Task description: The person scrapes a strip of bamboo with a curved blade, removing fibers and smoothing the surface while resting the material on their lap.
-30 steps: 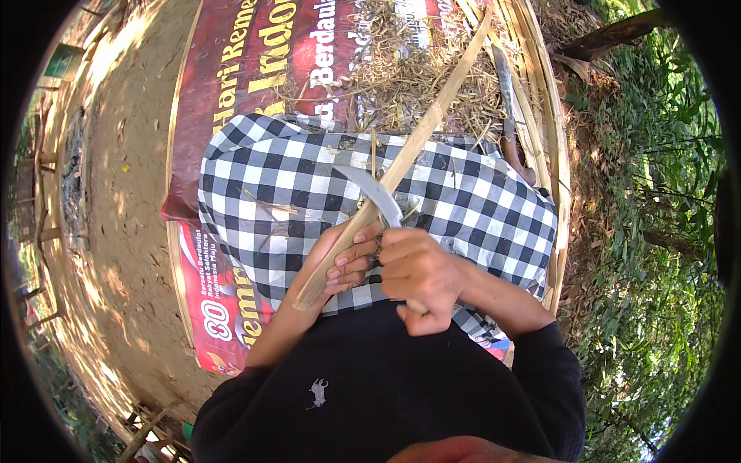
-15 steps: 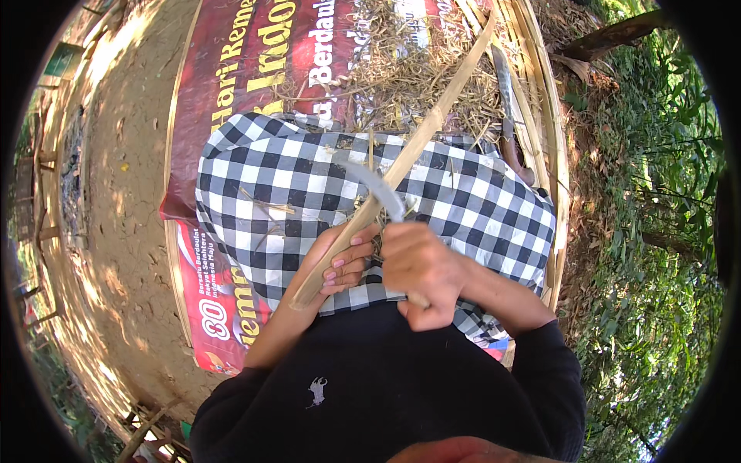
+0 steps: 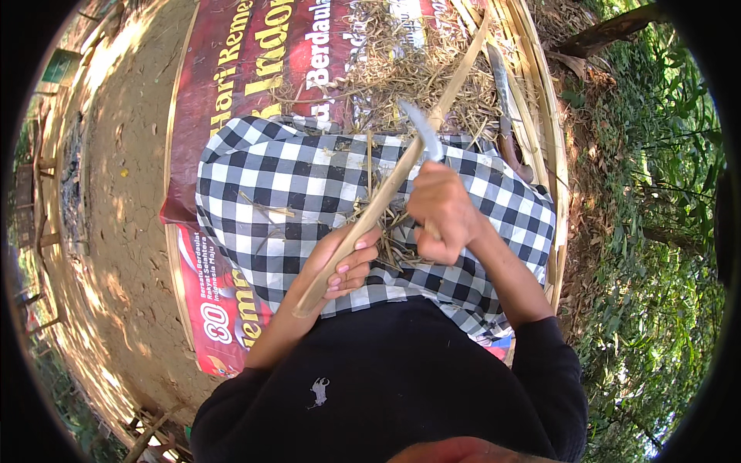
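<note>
A long, pale bamboo strip slants from my lap toward the far right. My left hand is closed around its near part, fingers wrapped over the edge. Held in my right hand is a small sickle with a curved metal blade; its handle is mostly hidden by my fist. The blade lies across the strip, partway along its length, beyond my left hand. Thin shavings have gathered on the black-and-white checked cloth over my lap, beneath the strip.
A heap of curly shavings covers part of a red printed banner. At the right, a long knife rests beside pale strips along the edge. Bare earth lies left; leaves and plants stand right.
My right hand and the sickle have moved away from my body along the bamboo strip, up and slightly right. My left hand keeps its grip almost in place.
</note>
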Tool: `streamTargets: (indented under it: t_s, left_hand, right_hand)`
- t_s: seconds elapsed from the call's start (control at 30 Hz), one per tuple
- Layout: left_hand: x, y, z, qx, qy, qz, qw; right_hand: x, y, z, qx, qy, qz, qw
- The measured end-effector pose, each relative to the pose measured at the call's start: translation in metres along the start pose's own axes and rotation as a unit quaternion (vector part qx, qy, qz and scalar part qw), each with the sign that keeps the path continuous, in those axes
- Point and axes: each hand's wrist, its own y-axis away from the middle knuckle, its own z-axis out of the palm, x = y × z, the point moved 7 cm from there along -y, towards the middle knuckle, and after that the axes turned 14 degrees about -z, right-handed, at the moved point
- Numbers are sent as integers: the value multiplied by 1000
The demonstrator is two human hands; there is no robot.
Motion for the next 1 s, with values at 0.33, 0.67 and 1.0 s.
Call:
streamTargets:
  t_s: [0.33, 0.67, 1.0]
  left_hand:
    - [12, -7, 7, -51, 26, 15, 998]
    - [-2, -12, 1, 8, -23, 8, 1000]
    - [-6, 0, -1, 10, -16, 6, 1000]
  right_hand:
    - [-55, -21, 17, 74, -208, -38, 975]
    - [1, 16, -12, 43, -22, 34, 998]
    - [43, 41, -22, 34, 27, 74, 996]
